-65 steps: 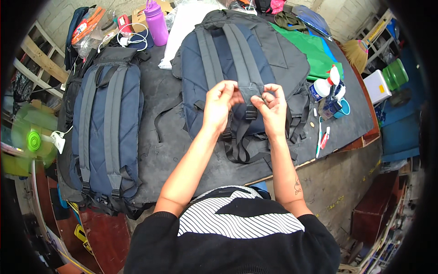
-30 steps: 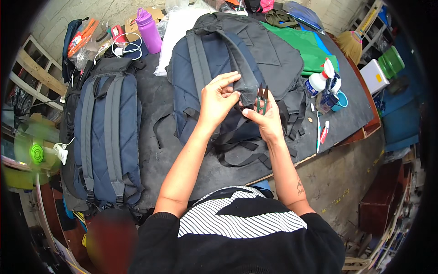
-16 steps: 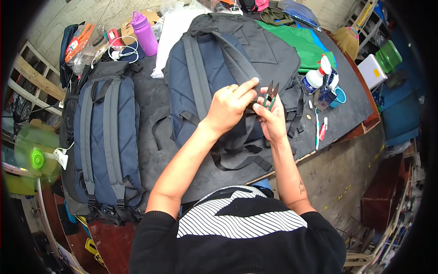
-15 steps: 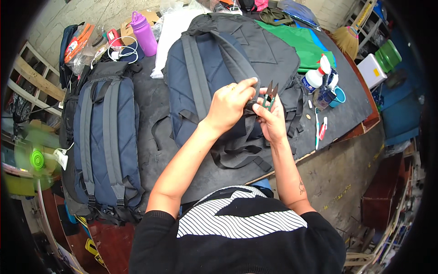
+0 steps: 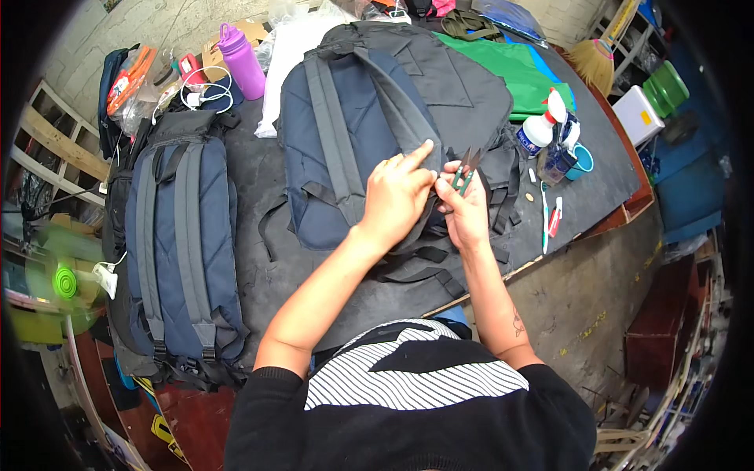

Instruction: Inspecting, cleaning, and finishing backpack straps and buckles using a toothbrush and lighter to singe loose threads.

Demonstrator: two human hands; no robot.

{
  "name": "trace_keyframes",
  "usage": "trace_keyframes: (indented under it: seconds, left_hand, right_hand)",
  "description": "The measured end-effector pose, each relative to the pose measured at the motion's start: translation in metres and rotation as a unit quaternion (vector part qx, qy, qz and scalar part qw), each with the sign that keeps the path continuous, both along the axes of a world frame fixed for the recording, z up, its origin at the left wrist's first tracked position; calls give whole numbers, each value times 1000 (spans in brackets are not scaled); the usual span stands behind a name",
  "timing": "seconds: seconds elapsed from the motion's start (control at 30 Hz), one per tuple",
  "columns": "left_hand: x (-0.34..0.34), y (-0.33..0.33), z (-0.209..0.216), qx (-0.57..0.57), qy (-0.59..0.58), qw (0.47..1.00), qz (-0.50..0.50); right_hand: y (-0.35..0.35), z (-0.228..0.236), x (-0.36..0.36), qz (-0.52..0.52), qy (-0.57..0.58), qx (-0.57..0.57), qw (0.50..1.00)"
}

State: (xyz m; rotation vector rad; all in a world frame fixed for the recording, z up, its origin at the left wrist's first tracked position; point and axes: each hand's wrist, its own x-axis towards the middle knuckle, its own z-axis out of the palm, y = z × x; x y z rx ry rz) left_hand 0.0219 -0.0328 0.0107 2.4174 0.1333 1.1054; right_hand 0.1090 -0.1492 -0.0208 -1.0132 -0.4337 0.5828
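A navy and grey backpack (image 5: 393, 102) lies on the dark table with its shoulder straps facing up. My left hand (image 5: 397, 200) is closed at the lower end of its right shoulder strap (image 5: 400, 110), the index finger stretched out along the strap. Close beside it, my right hand (image 5: 467, 216) grips green-handled thread snips (image 5: 463, 180), their dark blades pointing up and away from me. The right thumb and fingertips are also near the strap's edge. The strap's end is partly hidden between my hands. Loose black webbing (image 5: 424, 279) trails below them on the table.
A second navy backpack (image 5: 184, 235) lies at the left, with a purple bottle (image 5: 242, 63) beyond it. To the right stand a spray bottle (image 5: 542, 129) and a blue cup (image 5: 581, 161); a toothbrush (image 5: 544, 220) lies near the table edge. A small green fan (image 5: 67, 281) spins at far left.
My left hand has turned and lowered slightly, its index finger now extended along the strap. My right hand, still with the snips, has dropped slightly.
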Motion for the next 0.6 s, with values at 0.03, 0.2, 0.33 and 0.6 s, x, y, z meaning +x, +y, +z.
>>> trace_keyframes:
  seconds: [0.03,0.2,0.33,0.6]
  left_hand:
    - [2,-4,-3,23,-41,999,12]
    - [10,-6,-10,-40,-65,996,44]
    - [15,-11,-16,-402,25,915,-34]
    - [14,-14,-38,-185,-71,980,2]
  right_hand:
    - [1,2,-4,1,2,5,1000]
    - [2,4,-10,14,-19,0,1000]
    - [1,7,-3,-11,-110,-84,990]
    - [-27,40,-8,-145,-409,-314,844]
